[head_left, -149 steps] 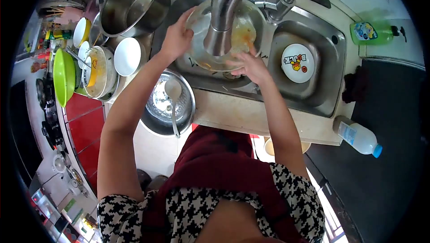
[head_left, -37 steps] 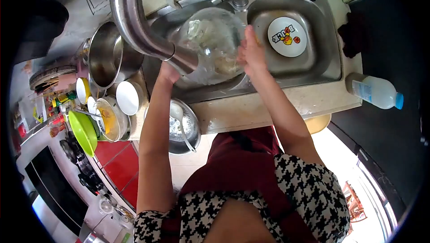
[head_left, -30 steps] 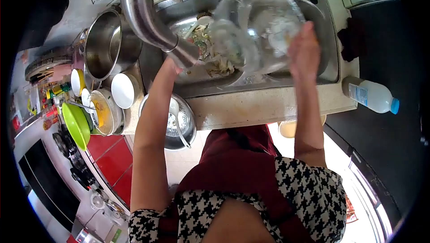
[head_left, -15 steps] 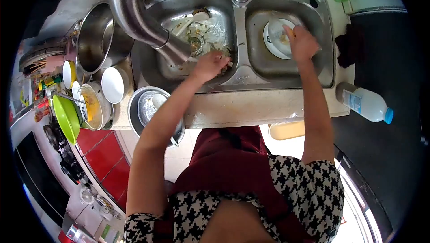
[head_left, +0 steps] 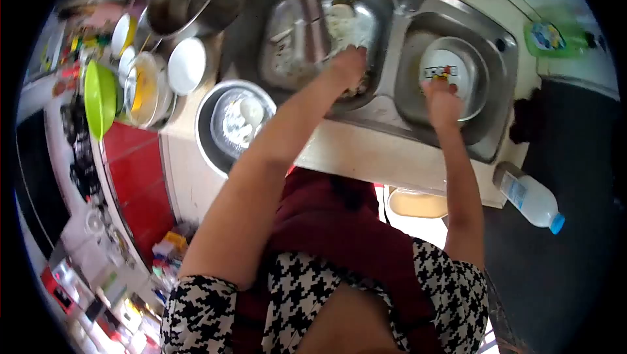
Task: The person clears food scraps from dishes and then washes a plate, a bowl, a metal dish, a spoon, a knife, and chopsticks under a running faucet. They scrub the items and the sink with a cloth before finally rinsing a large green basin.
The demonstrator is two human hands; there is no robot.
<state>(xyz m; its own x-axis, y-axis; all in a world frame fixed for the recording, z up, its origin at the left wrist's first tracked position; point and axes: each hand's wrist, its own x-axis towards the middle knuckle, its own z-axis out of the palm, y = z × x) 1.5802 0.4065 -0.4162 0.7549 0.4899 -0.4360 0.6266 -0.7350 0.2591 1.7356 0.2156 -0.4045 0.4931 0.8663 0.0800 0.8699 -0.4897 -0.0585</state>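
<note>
Left hand (head_left: pixel 348 66) reaches into scrap-filled left basin (head_left: pixel 287 60), fingers' state unclear. Right hand (head_left: pixel 443 102) rests open-fingered on glass bowl (head_left: pixel 475 86) over white plate (head_left: pixel 439 66).

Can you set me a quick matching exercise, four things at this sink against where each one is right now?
Things:
1. left hand
2. right hand
3. plastic bottle
4. green bowl

Places:
A. on the dark surface right of the sink
B. in the left basin, among food scraps
C. in the right basin, at the printed plate
D. far left, beside the stacked dishes

Pairs: 1-B, 2-C, 3-A, 4-D
</note>
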